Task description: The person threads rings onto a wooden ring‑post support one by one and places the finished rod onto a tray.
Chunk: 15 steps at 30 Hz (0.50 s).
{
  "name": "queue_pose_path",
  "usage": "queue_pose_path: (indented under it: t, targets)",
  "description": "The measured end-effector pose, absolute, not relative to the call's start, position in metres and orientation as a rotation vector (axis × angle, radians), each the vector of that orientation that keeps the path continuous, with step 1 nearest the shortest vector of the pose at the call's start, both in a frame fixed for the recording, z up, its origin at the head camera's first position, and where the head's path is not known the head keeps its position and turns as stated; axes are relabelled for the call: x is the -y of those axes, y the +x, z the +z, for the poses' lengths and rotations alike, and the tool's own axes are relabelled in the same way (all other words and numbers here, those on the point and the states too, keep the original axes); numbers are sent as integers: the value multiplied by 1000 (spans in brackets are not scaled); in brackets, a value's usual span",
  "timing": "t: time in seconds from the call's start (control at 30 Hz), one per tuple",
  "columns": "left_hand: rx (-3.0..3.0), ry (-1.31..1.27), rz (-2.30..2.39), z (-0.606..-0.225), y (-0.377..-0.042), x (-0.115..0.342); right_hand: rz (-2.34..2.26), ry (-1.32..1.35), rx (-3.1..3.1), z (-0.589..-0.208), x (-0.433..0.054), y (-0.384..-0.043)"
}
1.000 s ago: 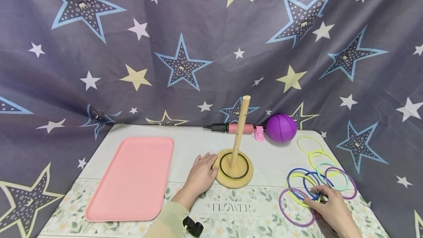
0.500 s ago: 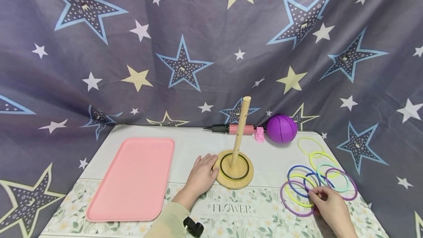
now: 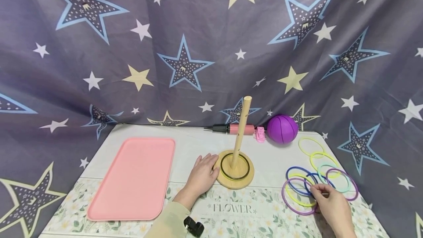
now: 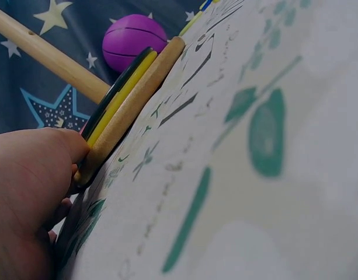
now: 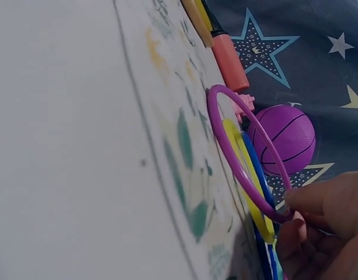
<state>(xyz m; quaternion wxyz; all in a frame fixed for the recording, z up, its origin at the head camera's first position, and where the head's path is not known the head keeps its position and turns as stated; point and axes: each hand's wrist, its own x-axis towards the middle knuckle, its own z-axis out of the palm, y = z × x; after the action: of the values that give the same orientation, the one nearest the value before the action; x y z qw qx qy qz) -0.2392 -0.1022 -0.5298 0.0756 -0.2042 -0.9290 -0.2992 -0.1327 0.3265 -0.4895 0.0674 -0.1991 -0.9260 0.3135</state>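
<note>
A purple ring (image 3: 282, 194) is pinched at its right edge between the thumb and fingers of my right hand (image 3: 333, 206). In the right wrist view the purple ring (image 5: 215, 119) is tilted up, its near side over a yellow ring (image 5: 230, 129) and a blue ring (image 5: 247, 140). My left hand (image 3: 202, 175) rests against the left edge of a round wooden base (image 3: 231, 185), fingers fairly straight. An upright wooden peg (image 3: 241, 135) rises from this base. Around the peg's foot lie a black ring (image 3: 221, 167) and a yellow one beneath it.
A pink tray (image 3: 132, 179) lies at the left. Behind the peg are a pink-and-black hand pump (image 3: 231, 129), a small pink toy (image 3: 260, 134) and a purple ball (image 3: 282, 129). Several more rings, among them a mint-green ring (image 3: 349, 185), overlap at the right. A starry cloth (image 3: 211, 28) hangs behind.
My right hand has shifted slightly, and the purple ring has moved up and right, across the yellow and blue rings. My left hand stays against the base.
</note>
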Motion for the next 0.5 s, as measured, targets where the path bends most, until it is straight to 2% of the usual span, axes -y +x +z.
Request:
queue_pose_path:
  t: [0.5]
  targets:
    - [2780,-606,-906,-528,-238,102,987,-525,2699,-463,-313,-144]
